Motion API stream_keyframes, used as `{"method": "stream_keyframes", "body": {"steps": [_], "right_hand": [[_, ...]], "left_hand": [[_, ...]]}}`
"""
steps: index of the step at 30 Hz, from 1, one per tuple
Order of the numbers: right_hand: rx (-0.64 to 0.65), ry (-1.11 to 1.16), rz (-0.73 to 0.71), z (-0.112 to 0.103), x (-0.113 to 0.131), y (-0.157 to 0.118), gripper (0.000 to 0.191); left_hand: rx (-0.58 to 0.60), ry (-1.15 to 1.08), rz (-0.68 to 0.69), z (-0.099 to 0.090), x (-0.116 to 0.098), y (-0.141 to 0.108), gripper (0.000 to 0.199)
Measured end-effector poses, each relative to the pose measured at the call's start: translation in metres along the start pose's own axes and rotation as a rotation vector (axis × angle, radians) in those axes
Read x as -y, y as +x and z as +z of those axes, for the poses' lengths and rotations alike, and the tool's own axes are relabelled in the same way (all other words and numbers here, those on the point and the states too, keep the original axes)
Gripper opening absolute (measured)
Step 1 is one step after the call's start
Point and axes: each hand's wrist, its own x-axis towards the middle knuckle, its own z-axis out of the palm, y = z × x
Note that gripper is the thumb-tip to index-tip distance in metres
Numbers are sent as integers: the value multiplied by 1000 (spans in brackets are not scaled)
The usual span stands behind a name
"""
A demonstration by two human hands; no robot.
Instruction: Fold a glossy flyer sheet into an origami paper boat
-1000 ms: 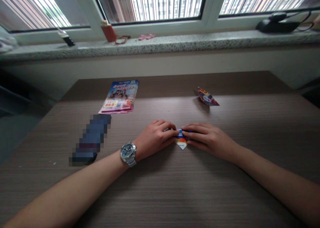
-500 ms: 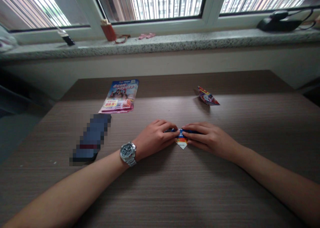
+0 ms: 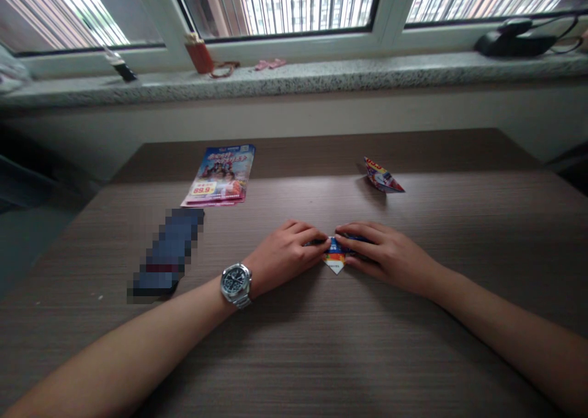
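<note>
Both hands meet at a small folded glossy paper (image 3: pixel 335 257) in blue, orange and white, lying on the wooden table. My left hand (image 3: pixel 287 253) pinches its left side, and my right hand (image 3: pixel 386 259) holds its right side. A white point of the paper sticks out below my fingers, and the rest is hidden by them. A steel wristwatch (image 3: pixel 236 284) sits on my left wrist. Farther up the table, right of my hands, rests a folded paper boat (image 3: pixel 382 178) made of similar printed paper.
A glossy printed leaflet (image 3: pixel 219 175) lies at the table's far side, with a pixelated, blurred-out object (image 3: pixel 168 253) near it. The brown wood-grain table (image 3: pixel 367 357) ends at a wall below a granite windowsill (image 3: pixel 294 78) holding small items.
My hands stay on the folded paper with only slight finger shifts. The view has tipped a little, so the windowsill sits slightly higher in the picture.
</note>
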Motion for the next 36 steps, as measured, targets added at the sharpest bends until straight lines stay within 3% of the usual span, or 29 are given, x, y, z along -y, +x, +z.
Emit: {"method": "stream_keyframes", "body": {"steps": [22, 30, 36], "right_hand": [[-18, 45, 77, 2, 2, 2, 30], [-156, 86, 151, 6, 2, 3, 28], [-161, 84, 180, 8, -1, 2, 19]], "left_hand": [[-3, 37, -13, 1, -2, 0, 25], [-23, 5, -19, 3, -2, 0, 23], [-35, -11, -39, 0, -4, 1, 23]]}}
